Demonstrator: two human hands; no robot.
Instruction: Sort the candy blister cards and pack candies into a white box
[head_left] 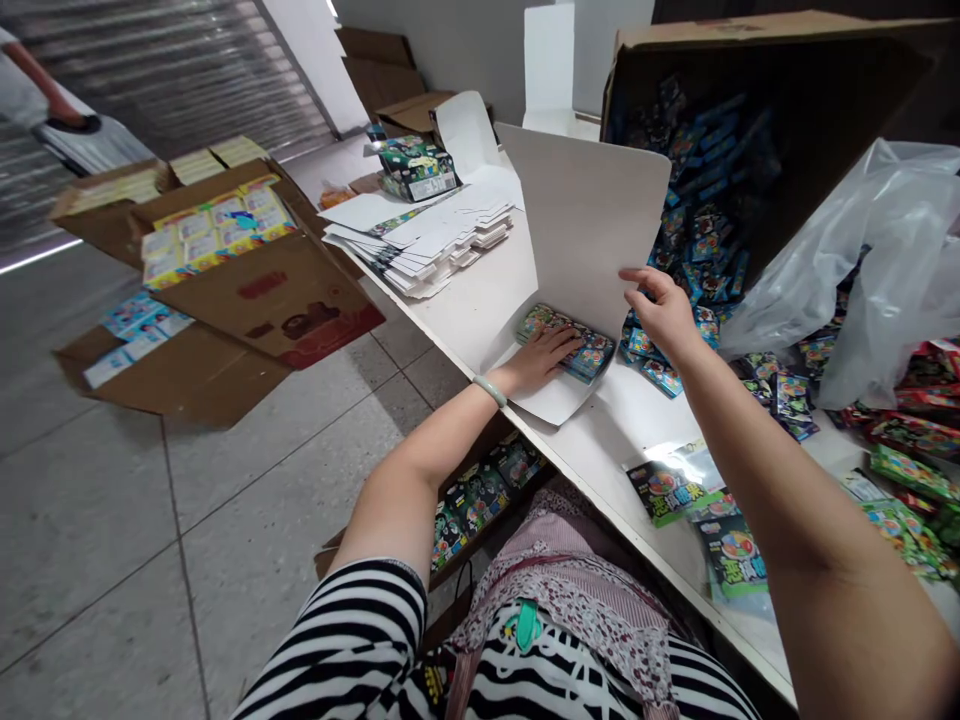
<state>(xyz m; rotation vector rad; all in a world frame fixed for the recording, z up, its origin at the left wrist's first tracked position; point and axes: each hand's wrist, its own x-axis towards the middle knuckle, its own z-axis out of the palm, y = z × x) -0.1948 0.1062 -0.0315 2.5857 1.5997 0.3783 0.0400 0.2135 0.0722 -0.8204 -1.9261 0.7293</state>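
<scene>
My left hand (pixel 551 352) lies flat, fingers stretched, on a layer of small colourful candy packets (pixel 592 350) in a part-folded carton. The carton's tall white panel (pixel 592 210) stands upright behind the packets, its plain inner side facing me. At the panel's right edge is my right hand (pixel 664 312), index finger extended and thumb apart from it; I cannot tell whether the fingertips touch the card. Loose blue packets (pixel 660 372) lie just below that hand. The carton rests on a white table (pixel 480 325), partly over its front edge.
Flat white cartons (pixel 431 245) are stacked left of my hands, with a dark printed box (pixel 416 165) behind. A large cardboard box (pixel 825 110) spills blue packets. Clear plastic bags (pixel 870 260) and red packets (pixel 919 400) lie right. Filled boxes (pixel 262 285) and another person's arm (pixel 49 85) are left.
</scene>
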